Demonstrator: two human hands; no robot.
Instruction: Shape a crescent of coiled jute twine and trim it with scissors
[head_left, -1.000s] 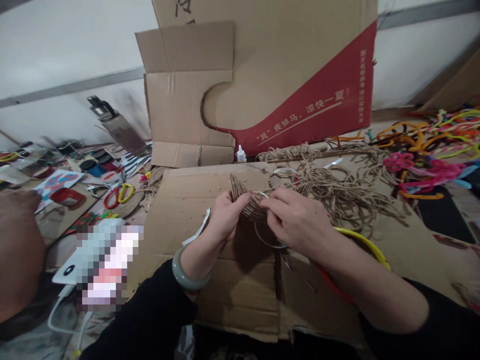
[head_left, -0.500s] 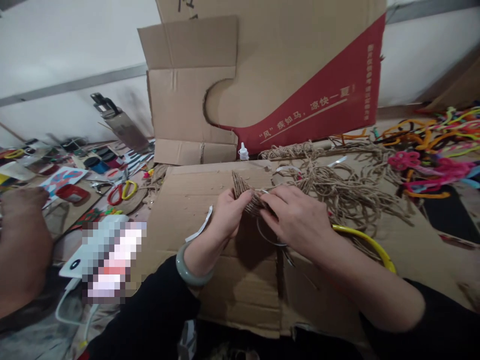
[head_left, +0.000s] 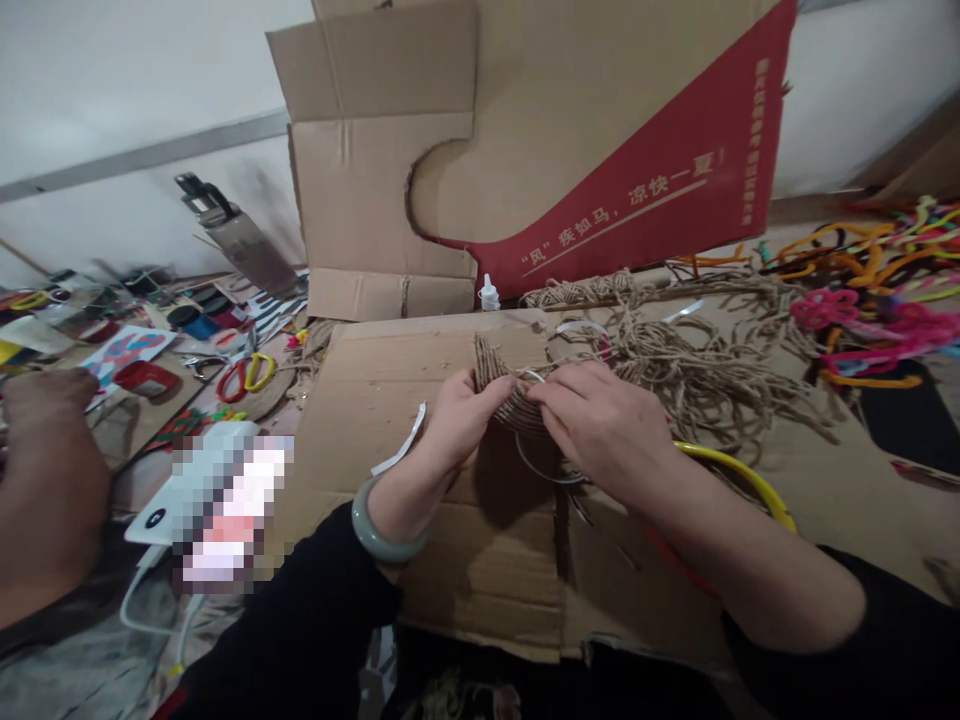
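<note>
Flattened cardboard (head_left: 375, 400) covers the worktop, with a tall cut box (head_left: 525, 150) standing at the far side against a pale wall.

Near the middle, the left hand (head_left: 457, 425) is pinched shut on the wrapped ring (head_left: 506, 395), thumb and fingers closed over the part already bound in jute twine. The right hand (head_left: 607, 430) is closed on the same ring from the right, fingertips pressed against the wound turns; the bare wire arc (head_left: 540, 470) shows below, between the two hands.

Judging by its look, the ring is light and springy, the wire thin and smooth where bare, so it would likely slip; the twine-covered stretch is rough and gives the surest hold. The twine itself is soft, limp and fibrous, prone to loosening unless kept pinched.

Just beyond the right hand lies a tangled heap of loose twine (head_left: 697, 370). A small glue bottle (head_left: 489, 293) stands far, at the foot of the box. Far right are bright pipe cleaners (head_left: 862, 280); far left, red-and-yellow scissors (head_left: 244, 375). Another person's hand (head_left: 45, 470) rests at the left edge.
</note>
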